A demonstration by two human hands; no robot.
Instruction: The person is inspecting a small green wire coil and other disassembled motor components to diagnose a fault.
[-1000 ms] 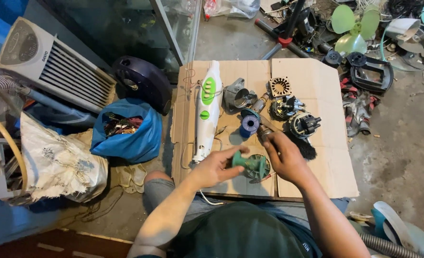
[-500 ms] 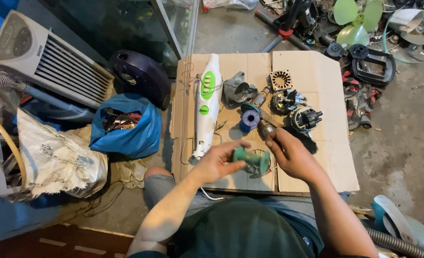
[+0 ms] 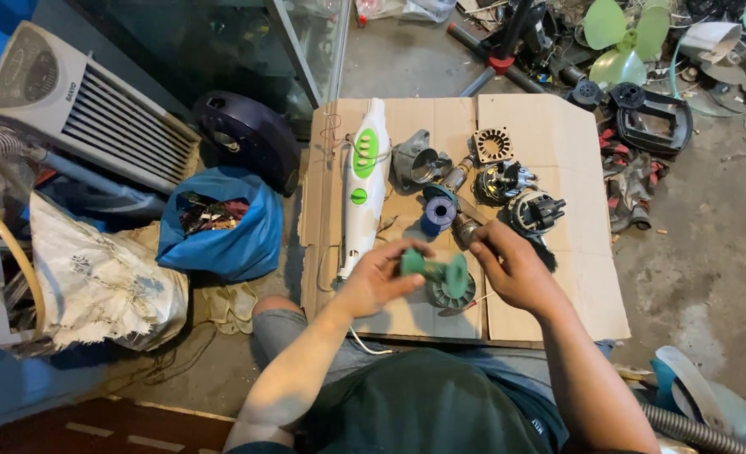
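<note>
My left hand (image 3: 380, 276) grips a green plastic spool-shaped part (image 3: 437, 273) by its narrow end, held just above the cardboard sheet (image 3: 558, 277). A darker round green piece (image 3: 465, 294) sits right under the spool's wide flange. My right hand (image 3: 512, 267) is beside it with the fingers closed on a small brownish metal piece (image 3: 464, 231). A blue wire spool (image 3: 437, 214) lies just beyond both hands.
On the cardboard lie a white and green handle housing (image 3: 363, 181), a grey motor cover (image 3: 415, 164), a stator core (image 3: 493, 145) and two motor assemblies (image 3: 534, 210). A blue bag (image 3: 222, 225), a white fan heater (image 3: 79, 109), a dark round base (image 3: 251, 139) and scattered fan parts (image 3: 634, 42) surround it.
Both hands have lifted slightly. The green spool has turned in my left hand so its wide flange faces my right hand.
</note>
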